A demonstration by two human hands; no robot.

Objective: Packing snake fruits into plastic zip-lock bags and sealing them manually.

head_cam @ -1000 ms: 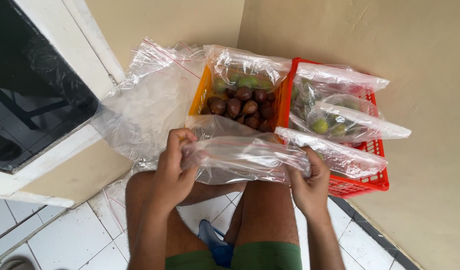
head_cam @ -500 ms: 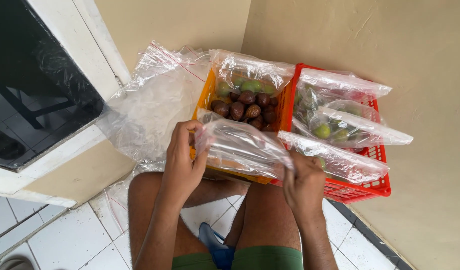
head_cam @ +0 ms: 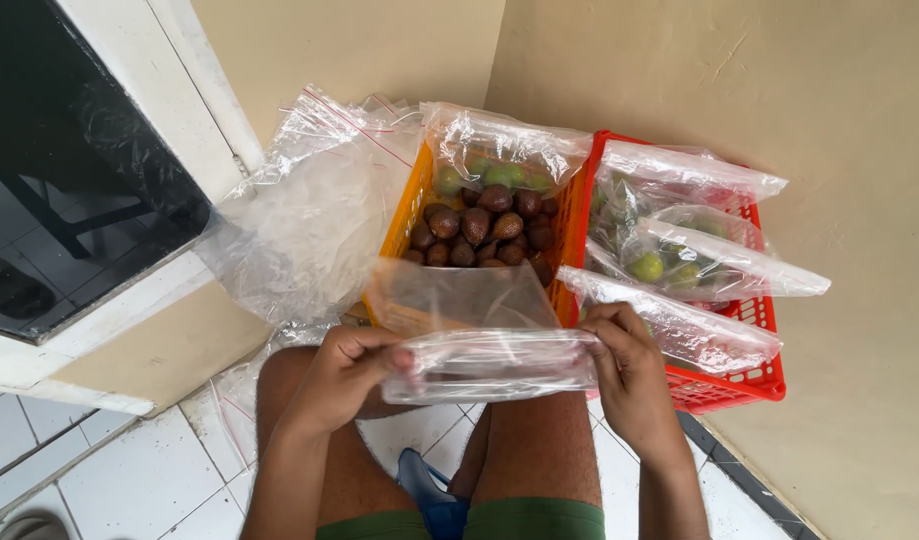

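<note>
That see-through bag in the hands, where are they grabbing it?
Both hands hold the clear plastic bag at its ends: the left hand pinches the left edge and the right hand the right edge, stretching it above the knees.

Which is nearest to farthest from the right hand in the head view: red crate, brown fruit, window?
From the right hand:
1. Red crate: just beside and beyond the hand, by the right wall.
2. Brown fruit: in the orange crate, ahead and to the left.
3. Window: far left, across the heap of plastic bags.
</note>
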